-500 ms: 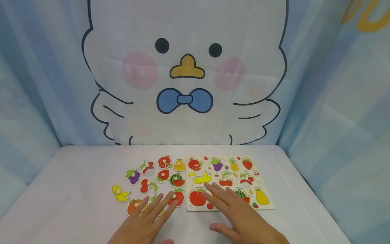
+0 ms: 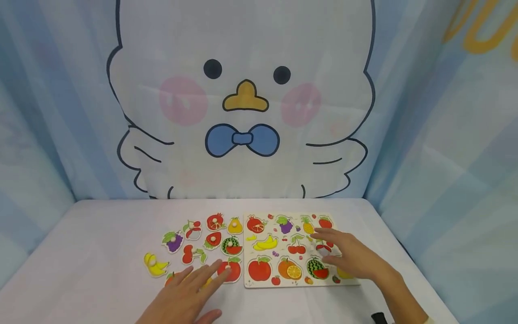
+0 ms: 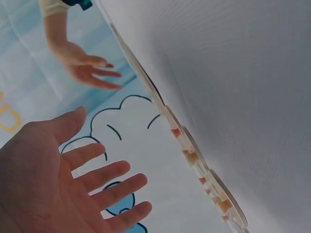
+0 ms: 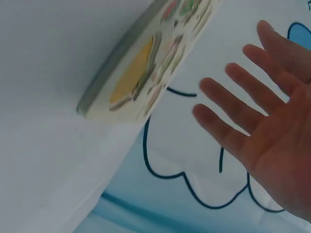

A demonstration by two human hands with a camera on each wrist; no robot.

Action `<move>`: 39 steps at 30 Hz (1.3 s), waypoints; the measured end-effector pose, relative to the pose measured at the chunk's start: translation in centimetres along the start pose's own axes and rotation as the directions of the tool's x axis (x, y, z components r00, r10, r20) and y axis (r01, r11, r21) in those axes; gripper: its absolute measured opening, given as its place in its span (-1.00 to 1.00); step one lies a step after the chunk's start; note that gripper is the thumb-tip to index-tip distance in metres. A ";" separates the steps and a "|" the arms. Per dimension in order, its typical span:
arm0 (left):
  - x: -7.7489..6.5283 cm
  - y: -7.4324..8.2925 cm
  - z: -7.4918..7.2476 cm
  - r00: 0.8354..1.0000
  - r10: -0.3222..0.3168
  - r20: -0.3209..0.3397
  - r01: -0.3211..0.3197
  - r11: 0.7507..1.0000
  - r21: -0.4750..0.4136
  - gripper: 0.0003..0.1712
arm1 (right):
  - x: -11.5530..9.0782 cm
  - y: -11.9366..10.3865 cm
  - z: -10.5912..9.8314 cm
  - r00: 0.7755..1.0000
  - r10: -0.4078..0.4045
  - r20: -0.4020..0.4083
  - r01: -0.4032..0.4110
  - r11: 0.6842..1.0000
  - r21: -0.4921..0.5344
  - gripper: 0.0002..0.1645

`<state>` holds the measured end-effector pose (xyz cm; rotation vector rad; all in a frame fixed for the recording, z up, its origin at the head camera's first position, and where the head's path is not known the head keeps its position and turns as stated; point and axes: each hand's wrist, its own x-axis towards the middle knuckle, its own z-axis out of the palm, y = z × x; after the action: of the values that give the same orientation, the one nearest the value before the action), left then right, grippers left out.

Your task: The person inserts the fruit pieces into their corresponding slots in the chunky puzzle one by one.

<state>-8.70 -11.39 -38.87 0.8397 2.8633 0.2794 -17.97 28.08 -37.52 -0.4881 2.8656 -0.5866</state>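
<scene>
My left hand [image 2: 182,294] hovers over the lower loose fruit pieces with its fingers spread and nothing held; the left wrist view shows its bare palm. It partly hides an orange piece [image 2: 169,278], and its fingertips overlap the edge of a red apple piece [image 2: 231,271]. Over the right side of the wooden fruit puzzle board [image 2: 248,252], my right hand [image 2: 352,254] holds nothing, its fingers extended. The right wrist view shows that palm above the board's edge. Beneath it, the board's pear picture [image 2: 344,273] is mostly covered.
Left of the board lie several knobbed pieces, among them bananas [image 2: 155,265], grapes [image 2: 174,243], cherries [image 2: 193,255], a watermelon [image 2: 232,246] and a pear [image 2: 235,226]. A black object [image 2: 379,318] shows by the right forearm. Behind the white table [image 2: 101,252] hangs a cartoon curtain [image 2: 243,175].
My right hand has moved right and farther back across the board, uncovering its orange and watermelon pictures. The left hand has shifted slightly left. The head view has tilted up a little.
</scene>
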 end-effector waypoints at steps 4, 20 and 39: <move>0.1 0.0 -0.1 1.000 -0.025 0.014 0.025 0.999 -0.020 -0.16 | 0.9 2.8 -1.0 1.000 0.022 0.017 -0.022 0.999 0.042 -0.37; 0.8 -1.1 -0.8 0.990 -0.141 -0.021 0.139 0.987 -0.076 -0.38 | 2.2 7.9 -1.0 0.997 0.079 0.028 -0.080 0.996 0.048 -0.46; 5.2 -5.1 -3.7 0.969 -0.217 -0.119 0.201 0.970 -0.135 -0.54 | 3.2 7.7 -1.3 0.996 0.083 0.041 -0.082 0.996 -0.025 -0.53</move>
<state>-16.34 -13.25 -36.83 0.5094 2.9886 0.4954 -23.48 34.13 -39.83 -0.3782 2.8401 -0.5235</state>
